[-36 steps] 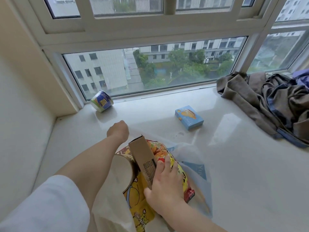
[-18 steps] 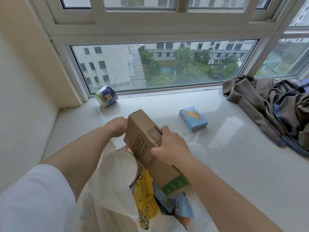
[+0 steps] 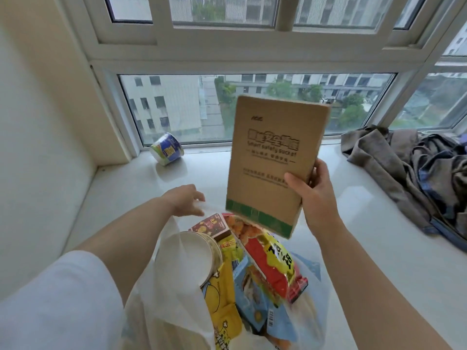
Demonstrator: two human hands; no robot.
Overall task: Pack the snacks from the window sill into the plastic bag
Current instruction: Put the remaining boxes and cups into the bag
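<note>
My right hand [image 3: 314,195] grips a flat brown cardboard box [image 3: 273,160] with a green band, held upright in the air above the white plastic bag [image 3: 174,304]. My left hand [image 3: 185,200] pinches the bag's far rim and holds it wide. Inside the bag lie a round white-lidded tub [image 3: 192,256], a yellow packet [image 3: 222,306], a red-and-yellow snack bag [image 3: 273,261] and a pale blue packet [image 3: 252,296]. A blue-and-white tub [image 3: 167,149] lies on its side on the sill at the far left. The small blue box seen earlier is hidden behind the cardboard box.
The white window sill [image 3: 379,243] runs to the window glass [image 3: 177,107] at the back and a cream wall [image 3: 45,122] on the left. A heap of grey-brown clothes [image 3: 409,173] lies on the sill at the right.
My right hand has lifted the cardboard box up out of the bag and turned it upright, face toward me. The left hand stays on the bag's rim.
</note>
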